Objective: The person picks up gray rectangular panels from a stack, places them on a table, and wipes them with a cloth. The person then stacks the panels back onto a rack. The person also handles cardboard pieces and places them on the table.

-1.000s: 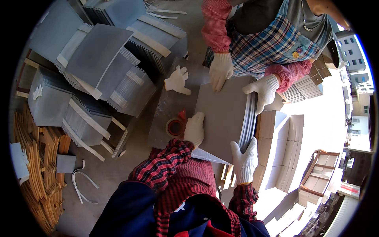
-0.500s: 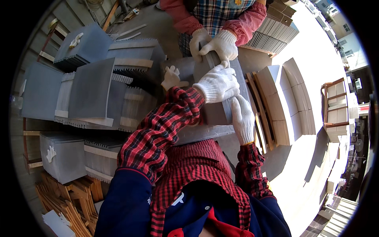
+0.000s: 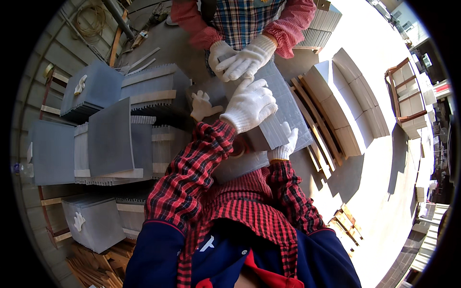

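Note:
My left hand (image 3: 249, 105), in a white knit glove, lies over a stack of grey panels (image 3: 257, 139) with its fingers spread. At the stack's near right corner is my right hand (image 3: 286, 145), also gloved, thumb raised and fingers stretched out, partly hidden. The stack sits on a grey-topped worktable (image 3: 293, 103), its layered edges facing right. Across from me, a co-worker's gloved hands (image 3: 240, 60) overlap above the far end, close to my left fingertips. A loose white glove (image 3: 204, 106) and a reddish tape roll (image 3: 238, 146) lie left of the stack.
Stacks of grey panels (image 3: 110, 139) crowd the left side, some with white gloves on them. On the right, pale blocks (image 3: 336, 105) stand beside wooden slats (image 3: 314, 125). More wooden pieces (image 3: 346, 225) lie on the sunlit floor, and others (image 3: 98, 264) at lower left.
My right hand has slid nearer along the stack's right side. My left hand's fingers have spread apart. The co-worker's hands have shifted and now cross. The whole view has tilted slightly.

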`<action>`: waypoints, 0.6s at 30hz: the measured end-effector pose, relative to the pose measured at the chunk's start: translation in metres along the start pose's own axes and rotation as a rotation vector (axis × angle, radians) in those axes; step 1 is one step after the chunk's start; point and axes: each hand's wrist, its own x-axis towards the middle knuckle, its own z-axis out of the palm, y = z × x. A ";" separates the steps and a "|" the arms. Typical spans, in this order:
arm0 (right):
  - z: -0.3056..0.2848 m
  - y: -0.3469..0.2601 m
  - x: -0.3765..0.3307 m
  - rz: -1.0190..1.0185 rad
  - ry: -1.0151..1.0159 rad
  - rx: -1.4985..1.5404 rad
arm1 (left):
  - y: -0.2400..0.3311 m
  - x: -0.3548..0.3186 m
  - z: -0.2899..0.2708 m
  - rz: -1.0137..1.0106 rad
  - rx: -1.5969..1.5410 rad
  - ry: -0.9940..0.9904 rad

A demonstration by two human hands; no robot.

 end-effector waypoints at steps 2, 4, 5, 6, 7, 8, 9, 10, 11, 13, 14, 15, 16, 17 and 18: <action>0.003 -0.001 -0.004 0.011 0.019 -0.024 | 0.001 0.001 -0.009 -0.062 -0.053 -0.030; 0.003 -0.002 -0.011 0.000 0.006 -0.076 | -0.007 0.007 -0.012 -0.065 -0.123 -0.156; -0.003 -0.001 -0.007 -0.021 0.033 -0.095 | -0.008 0.003 -0.011 -0.042 -0.132 -0.094; -0.016 -0.003 0.000 -0.045 0.059 -0.114 | -0.008 0.001 -0.010 -0.017 -0.143 -0.030; -0.026 -0.005 0.008 -0.070 0.080 -0.135 | -0.009 0.000 -0.007 0.008 -0.117 -0.017; -0.038 -0.007 0.013 -0.078 0.162 -0.108 | -0.008 -0.001 -0.004 0.033 -0.091 -0.003; -0.033 -0.005 0.006 -0.047 0.254 -0.142 | -0.009 -0.001 -0.006 0.034 -0.072 0.001; -0.029 -0.005 -0.003 -0.030 0.363 -0.172 | -0.006 0.004 -0.004 0.049 -0.073 0.004; -0.016 0.010 -0.004 0.019 0.248 0.061 | -0.003 0.010 -0.002 0.050 -0.098 -0.004; -0.057 0.043 0.044 0.006 -0.011 0.276 | 0.007 0.024 0.001 0.065 -0.132 -0.038; -0.027 0.037 0.014 0.054 0.063 0.278 | 0.003 0.013 0.003 -0.009 -0.100 -0.001; -0.008 0.035 -0.002 0.062 0.135 0.252 | -0.004 0.008 0.000 -0.034 -0.091 -0.030; -0.019 0.048 0.016 0.019 0.180 0.217 | -0.002 0.009 -0.004 -0.032 -0.099 -0.037; -0.013 0.054 0.010 0.005 0.205 0.159 | -0.008 0.003 -0.008 -0.063 -0.091 -0.076; -0.003 0.045 -0.001 0.018 0.217 0.139 | -0.009 0.003 -0.006 -0.076 -0.101 -0.116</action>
